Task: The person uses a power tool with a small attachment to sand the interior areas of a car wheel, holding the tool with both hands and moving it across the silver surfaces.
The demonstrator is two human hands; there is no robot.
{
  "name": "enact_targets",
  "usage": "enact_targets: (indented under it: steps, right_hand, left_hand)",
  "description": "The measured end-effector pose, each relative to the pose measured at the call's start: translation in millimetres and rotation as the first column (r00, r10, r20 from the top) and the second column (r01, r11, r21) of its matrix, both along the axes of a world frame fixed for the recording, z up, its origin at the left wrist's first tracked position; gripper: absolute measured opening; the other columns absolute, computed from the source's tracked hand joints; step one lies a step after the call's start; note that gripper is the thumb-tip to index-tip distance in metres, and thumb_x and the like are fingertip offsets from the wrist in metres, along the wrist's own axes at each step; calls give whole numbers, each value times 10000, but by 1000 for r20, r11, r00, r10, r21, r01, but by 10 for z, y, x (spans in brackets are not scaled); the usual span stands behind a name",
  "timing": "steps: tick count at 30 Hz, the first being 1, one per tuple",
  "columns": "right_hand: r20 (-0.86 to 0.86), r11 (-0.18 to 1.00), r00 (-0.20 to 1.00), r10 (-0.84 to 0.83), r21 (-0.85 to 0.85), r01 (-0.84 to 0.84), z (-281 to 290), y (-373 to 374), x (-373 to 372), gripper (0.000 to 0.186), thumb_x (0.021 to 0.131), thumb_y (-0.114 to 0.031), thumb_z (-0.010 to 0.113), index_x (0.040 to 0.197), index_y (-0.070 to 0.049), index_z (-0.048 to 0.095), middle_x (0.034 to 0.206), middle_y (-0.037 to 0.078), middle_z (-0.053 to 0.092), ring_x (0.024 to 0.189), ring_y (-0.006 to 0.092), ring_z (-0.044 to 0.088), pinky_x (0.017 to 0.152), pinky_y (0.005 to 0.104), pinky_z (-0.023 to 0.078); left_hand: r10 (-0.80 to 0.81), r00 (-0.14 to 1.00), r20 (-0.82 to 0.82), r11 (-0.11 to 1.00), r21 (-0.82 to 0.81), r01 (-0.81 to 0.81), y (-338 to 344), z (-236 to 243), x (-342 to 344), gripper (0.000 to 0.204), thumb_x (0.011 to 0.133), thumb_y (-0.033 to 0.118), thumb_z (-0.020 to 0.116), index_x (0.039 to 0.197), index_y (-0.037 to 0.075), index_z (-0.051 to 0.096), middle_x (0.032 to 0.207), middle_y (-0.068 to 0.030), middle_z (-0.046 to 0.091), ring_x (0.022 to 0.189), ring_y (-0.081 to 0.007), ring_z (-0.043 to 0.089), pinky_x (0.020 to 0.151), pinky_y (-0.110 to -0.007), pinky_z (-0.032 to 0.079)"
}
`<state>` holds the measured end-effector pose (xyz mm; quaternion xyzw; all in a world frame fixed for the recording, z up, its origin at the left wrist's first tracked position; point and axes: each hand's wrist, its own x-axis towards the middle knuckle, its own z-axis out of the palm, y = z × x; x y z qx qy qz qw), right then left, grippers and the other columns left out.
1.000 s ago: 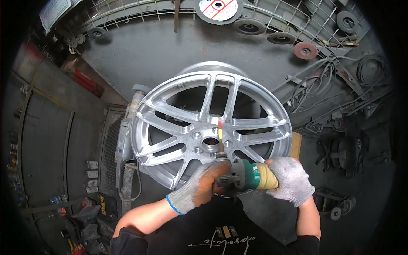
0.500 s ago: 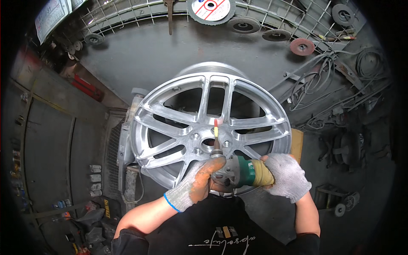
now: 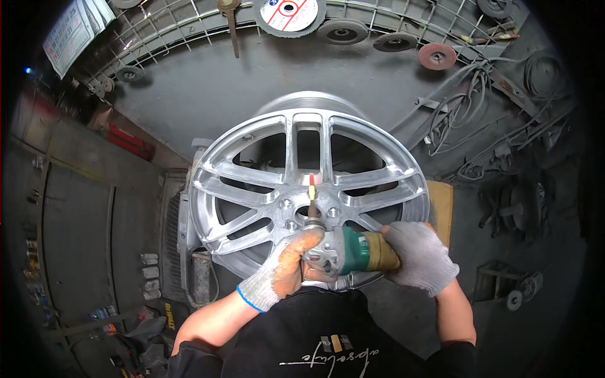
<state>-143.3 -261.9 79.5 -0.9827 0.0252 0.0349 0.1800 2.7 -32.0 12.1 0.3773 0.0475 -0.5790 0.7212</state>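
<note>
Both my gloved hands hold a power grinder (image 3: pixel 356 251) with a grey metal head, a green body and a rear part wrapped in yellow-brown. My left hand (image 3: pixel 287 264), in a whitish glove stained orange, is closed round the grinder's head. Around the rear end my right hand (image 3: pixel 421 257) is wrapped, its glove greyish. From the head a slim tapered bit (image 3: pixel 311 194), yellow with a red tip, points away from me over the hub of a bare silver alloy wheel (image 3: pixel 309 118). The red tip lies close to the base of the upper spokes; contact cannot be made out.
A wire rack (image 3: pixel 189 31) with hanging abrasive discs (image 3: pixel 342 31) spans the far side. Cables (image 3: pixel 457 113) hang at the right. Beside the wheel stand a brown board (image 3: pixel 443 214) and, left, a grey metal frame (image 3: pixel 183 230). Several cans (image 3: pixel 150 273) sit farther left.
The whole view has shifted, so the rack and wheel appear farther left. The bit has moved slightly left over the hub. Both hands keep their hold on the grinder.
</note>
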Motion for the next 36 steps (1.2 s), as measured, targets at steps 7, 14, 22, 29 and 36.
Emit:
enact_targets:
  steps: [7, 14, 22, 29, 36]
  right_hand:
    - [-54, 999, 998, 15, 38, -13, -8, -16, 92, 658, 607, -191, 827, 1214, -73, 602, 968, 90, 637, 956, 328, 649, 834, 451, 499]
    - [-66, 1000, 998, 3, 2, -3, 49, -58, 53, 643, 617, -185, 824, 1208, -73, 597, 964, 91, 642, 950, 317, 654, 830, 440, 505]
    - [1, 998, 1000, 5, 64, -5, -103, 36, 80, 642, 594, -202, 830, 1180, -98, 589, 940, 90, 635, 953, 331, 648, 804, 454, 493]
    - [-50, 1000, 999, -14, 6, 14, -173, 87, -23, 625, 629, -266, 855, 1182, -102, 614, 1011, 78, 663, 946, 296, 666, 807, 441, 510]
    - [151, 998, 988, -12, 69, 1, -272, 251, -73, 670, 612, -271, 858, 1205, -88, 605, 1010, 78, 650, 928, 309, 655, 802, 436, 498]
  left_hand:
    - [42, 999, -34, 997, -61, -44, 21, -68, 66, 465, 964, 318, 624, 1275, -10, 516, 1081, -210, 682, 904, -360, 733, 738, -515, 647]
    - [5, 999, -36, 1000, -22, -6, -66, -3, 29, 441, 979, 307, 616, 1280, 0, 517, 1087, -183, 682, 864, -320, 737, 703, -477, 649]
    - [39, 998, -43, 993, -113, -44, 61, -137, 66, 357, 983, 298, 632, 1200, 20, 573, 1034, -137, 691, 834, -224, 728, 645, -354, 629]
    - [27, 998, -53, 997, -75, -31, 74, -131, 23, 326, 985, 278, 633, 1151, 0, 597, 968, -99, 682, 685, -166, 664, 526, -262, 527]
    - [82, 986, 147, 989, 113, -99, 226, -150, 114, 395, 963, 306, 607, 1185, -20, 592, 920, -117, 683, 654, -164, 607, 486, -284, 465]
